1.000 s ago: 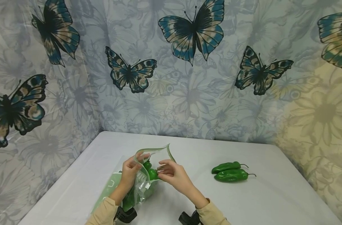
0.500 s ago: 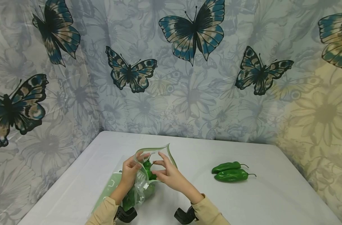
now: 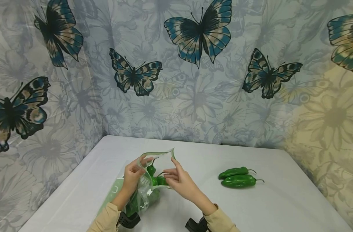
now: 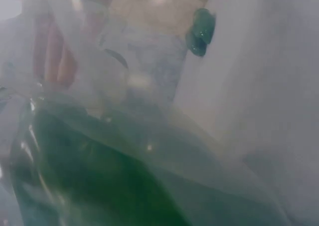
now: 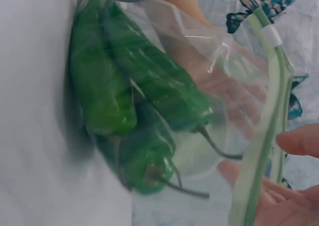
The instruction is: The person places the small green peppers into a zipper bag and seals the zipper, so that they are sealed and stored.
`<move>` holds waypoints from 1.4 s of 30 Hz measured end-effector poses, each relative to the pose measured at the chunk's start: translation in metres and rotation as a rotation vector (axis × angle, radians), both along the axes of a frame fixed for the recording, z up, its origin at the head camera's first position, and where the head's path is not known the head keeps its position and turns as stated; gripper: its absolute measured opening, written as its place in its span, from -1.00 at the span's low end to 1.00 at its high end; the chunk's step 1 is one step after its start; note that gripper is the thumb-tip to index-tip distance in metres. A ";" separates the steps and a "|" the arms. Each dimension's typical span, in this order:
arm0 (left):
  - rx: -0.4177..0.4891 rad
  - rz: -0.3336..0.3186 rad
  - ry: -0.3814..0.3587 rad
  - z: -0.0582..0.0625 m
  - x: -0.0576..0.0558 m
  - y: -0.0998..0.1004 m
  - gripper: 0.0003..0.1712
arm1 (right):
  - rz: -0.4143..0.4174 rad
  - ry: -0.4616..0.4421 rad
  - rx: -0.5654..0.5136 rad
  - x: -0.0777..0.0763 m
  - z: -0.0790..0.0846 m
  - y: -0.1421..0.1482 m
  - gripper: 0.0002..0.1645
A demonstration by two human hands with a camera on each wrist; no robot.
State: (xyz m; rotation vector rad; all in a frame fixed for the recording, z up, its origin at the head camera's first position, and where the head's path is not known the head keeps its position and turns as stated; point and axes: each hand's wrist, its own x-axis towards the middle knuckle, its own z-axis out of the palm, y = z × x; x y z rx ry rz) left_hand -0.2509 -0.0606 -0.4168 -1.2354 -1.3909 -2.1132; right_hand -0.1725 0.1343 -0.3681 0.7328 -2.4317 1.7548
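The bag (image 5: 263, 141), with peppers (image 5: 157, 74) inside, rests mouth-open on the table (image 3: 205, 170), pinched by the left hand (image 3: 132, 176). The right hand (image 3: 182, 183) reaches to its opening, fingers loosely extended, released. Two loose peppers (image 3: 238, 181) lie side by side to the right.

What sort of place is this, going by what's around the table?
Probably an indoor corner set up for recording, though that's a guess: a pale table stands before a butterfly-printed backdrop that turns a corner, and a black device sits at each wrist.
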 end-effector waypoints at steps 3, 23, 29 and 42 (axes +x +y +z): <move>0.006 0.003 -0.001 0.003 -0.001 0.000 -0.71 | -0.016 0.109 -0.042 0.001 0.000 0.014 -0.38; -0.002 0.013 -0.044 0.004 0.000 0.003 -0.49 | 0.035 0.275 -0.328 -0.010 -0.025 0.207 -0.59; 0.007 0.025 -0.054 0.006 0.002 0.004 -0.60 | -0.234 0.204 -0.231 0.026 0.015 0.220 -0.68; 0.013 0.031 -0.067 0.001 -0.001 -0.002 -0.68 | -0.367 0.132 -0.002 0.035 -0.022 0.262 -0.65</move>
